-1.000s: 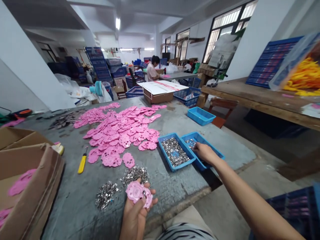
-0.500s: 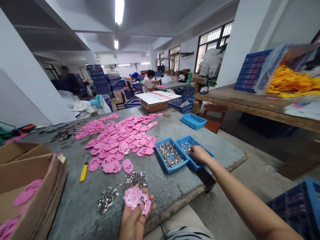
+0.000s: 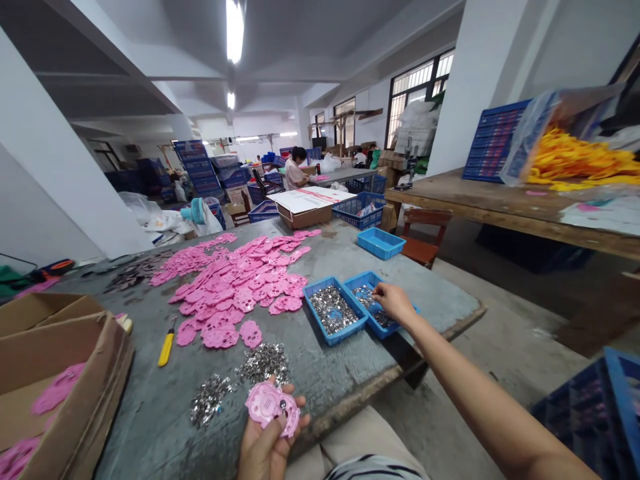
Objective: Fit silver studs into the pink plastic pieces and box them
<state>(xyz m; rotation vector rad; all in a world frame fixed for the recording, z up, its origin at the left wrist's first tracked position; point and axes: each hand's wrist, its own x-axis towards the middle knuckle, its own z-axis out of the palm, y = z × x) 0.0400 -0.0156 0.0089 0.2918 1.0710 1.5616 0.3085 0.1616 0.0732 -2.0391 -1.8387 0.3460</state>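
Note:
My left hand [image 3: 265, 447] holds a pink skull-shaped plastic piece [image 3: 271, 404] near the table's front edge, thumb on its face. My right hand [image 3: 395, 303] reaches far out over the right blue tray [image 3: 363, 281] of small metal parts, fingers curled down into it; whether it grips a part I cannot tell. The left blue tray [image 3: 332, 312] beside it is full of silvery metal parts. Two loose heaps of metal parts [image 3: 263, 361] lie just beyond my left hand. A wide spread of pink pieces [image 3: 240, 280] covers the table's middle.
A yellow utility knife [image 3: 166, 348] lies left of the pink pieces. Cardboard boxes [image 3: 75, 387] holding pink pieces stand at the left. Another blue tray [image 3: 381, 243] and a flat carton [image 3: 305, 203] sit at the far end. A person [image 3: 295, 170] sits working behind. A wooden bench [image 3: 505, 207] runs along the right.
The view has tilted and pulled back a little. My right hand stays over the right blue tray, shifting slightly within it. My left hand keeps hold of the pink piece.

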